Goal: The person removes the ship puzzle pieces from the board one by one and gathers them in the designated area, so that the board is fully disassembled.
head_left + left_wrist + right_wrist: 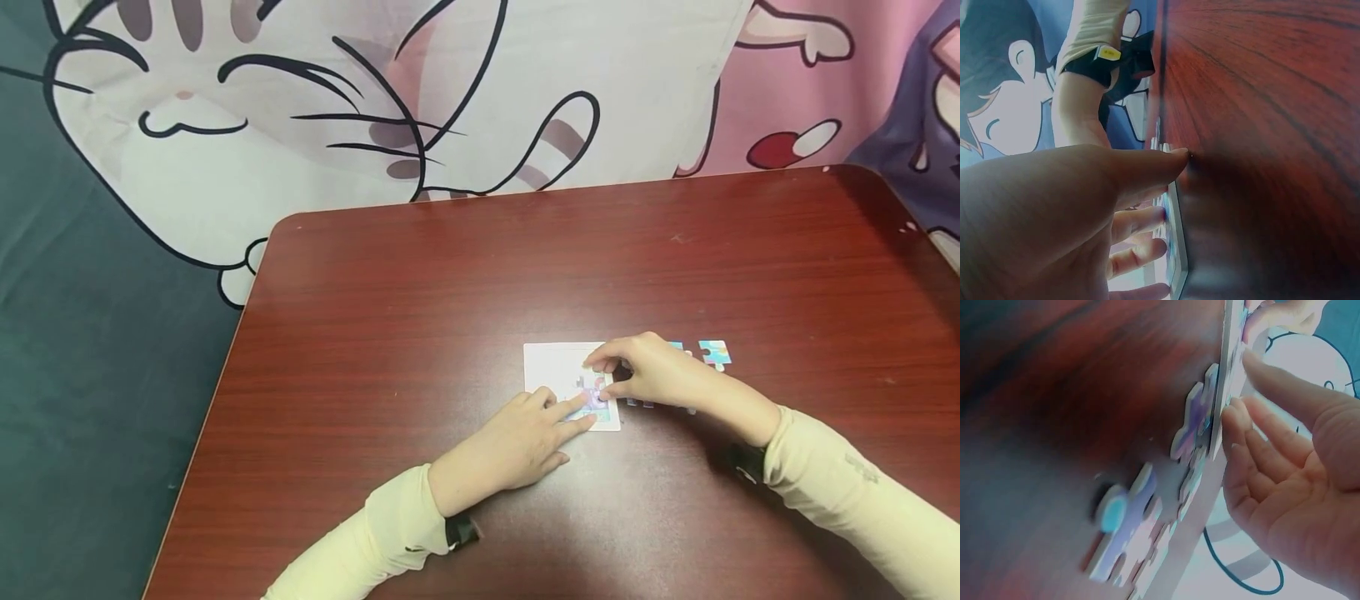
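A white puzzle board (551, 362) lies flat, with a few joined pastel jigsaw pieces (600, 408) in its near right corner. My left hand (521, 437) rests on the board's near side, and two outstretched fingers press on the joined pieces. In the left wrist view its thumb (1147, 167) reaches past the board's edge to the table. My right hand (660, 371) comes in from the right with bent fingers. Its thumb and index fingertip stand on either side of a puzzle piece (598, 381) at the board's right side; that piece is partly hidden by the fingers.
Loose jigsaw pieces lie right of the board, partly under my right hand; one blue piece (715, 352) sits farthest right. In the right wrist view, a purple piece (1132, 528) lies nearer the camera. The brown table (420, 292) meets a cat-print cloth (300, 158) behind.
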### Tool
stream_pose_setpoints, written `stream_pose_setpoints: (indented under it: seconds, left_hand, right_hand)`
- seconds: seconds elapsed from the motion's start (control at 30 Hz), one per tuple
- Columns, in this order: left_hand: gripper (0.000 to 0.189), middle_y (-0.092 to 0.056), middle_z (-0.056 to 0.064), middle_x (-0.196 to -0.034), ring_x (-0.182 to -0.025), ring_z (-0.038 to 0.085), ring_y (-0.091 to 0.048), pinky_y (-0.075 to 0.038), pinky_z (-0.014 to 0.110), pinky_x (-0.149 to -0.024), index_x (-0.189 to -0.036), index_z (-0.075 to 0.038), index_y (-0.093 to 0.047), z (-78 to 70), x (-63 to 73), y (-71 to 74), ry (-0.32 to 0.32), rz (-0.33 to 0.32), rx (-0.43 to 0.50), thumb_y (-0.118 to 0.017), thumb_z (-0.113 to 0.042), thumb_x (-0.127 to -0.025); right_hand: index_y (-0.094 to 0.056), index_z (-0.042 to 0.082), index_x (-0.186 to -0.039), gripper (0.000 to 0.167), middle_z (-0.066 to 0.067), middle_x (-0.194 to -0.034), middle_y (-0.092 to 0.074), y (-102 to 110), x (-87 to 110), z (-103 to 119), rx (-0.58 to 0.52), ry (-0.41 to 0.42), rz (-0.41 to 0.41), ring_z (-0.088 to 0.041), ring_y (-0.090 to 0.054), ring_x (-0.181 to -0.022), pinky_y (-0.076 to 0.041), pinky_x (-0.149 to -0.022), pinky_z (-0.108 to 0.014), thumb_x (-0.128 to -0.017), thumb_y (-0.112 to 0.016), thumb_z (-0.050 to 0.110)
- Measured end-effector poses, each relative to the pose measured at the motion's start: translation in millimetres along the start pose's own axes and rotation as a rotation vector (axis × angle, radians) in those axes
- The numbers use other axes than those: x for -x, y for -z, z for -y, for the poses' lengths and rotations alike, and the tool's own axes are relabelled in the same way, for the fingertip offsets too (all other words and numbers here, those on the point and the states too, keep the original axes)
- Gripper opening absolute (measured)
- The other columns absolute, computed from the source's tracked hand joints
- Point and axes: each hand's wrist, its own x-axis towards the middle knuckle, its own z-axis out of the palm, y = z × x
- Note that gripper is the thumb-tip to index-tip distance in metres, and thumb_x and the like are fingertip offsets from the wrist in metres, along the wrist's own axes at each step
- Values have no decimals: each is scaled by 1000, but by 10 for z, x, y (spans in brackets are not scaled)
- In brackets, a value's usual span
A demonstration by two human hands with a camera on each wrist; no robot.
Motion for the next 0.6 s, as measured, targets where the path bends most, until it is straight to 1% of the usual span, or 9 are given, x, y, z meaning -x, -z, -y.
stream_pose_setpoints:
  seconds: [0.13,0.23,0.33,0.47,0.6]
  left_hand:
    - [56,-31,-8,-150,-112,12,-43,-42,25,-88,-144,-30,-36,-1,-2,0,-2,7,7,-50,-47,-92]
    - [56,-31,-8,-151,-112,12,-44,-42,25,-88,-144,-31,-35,-9,0,-2,-5,9,7,-50,-47,-92]
    - [56,-31,-8,-151,-112,12,-44,-42,25,-88,-144,-30,-35,-17,6,-6,-5,0,1,-49,-48,-92]
    - [57,-30,-8,-151,-113,11,-44,-42,24,-89,-145,-30,-34,-19,9,-6,-1,-7,-10,-49,-48,-93]
    - [58,-31,-7,-151,-114,12,-43,-40,25,-92,-145,-29,-33,-22,2,8,-3,10,-24,-47,-49,-93]
  right_hand:
    - [-70,8,-94,30,4,-78,-64,-6,-50,19,-30,-63,24,-11,-56,-72,-48,-62,-24,-66,-82,5]
    - [-70,10,-87,26,5,-73,-63,2,-74,33,-49,-133,49,-9,-55,-69,-47,-61,-24,-65,-82,5]
    - [-71,9,-84,24,5,-70,-64,21,-113,55,-74,-198,77,-8,-56,-66,-48,-61,-24,-64,-82,4]
    - [-71,7,-83,22,3,-70,-65,50,-164,74,-98,-246,112,-9,-57,-66,-50,-62,-26,-64,-82,2]
    - [-70,7,-83,22,3,-70,-64,71,-186,80,-110,-266,135,-9,-57,-66,-51,-62,-26,-65,-82,3]
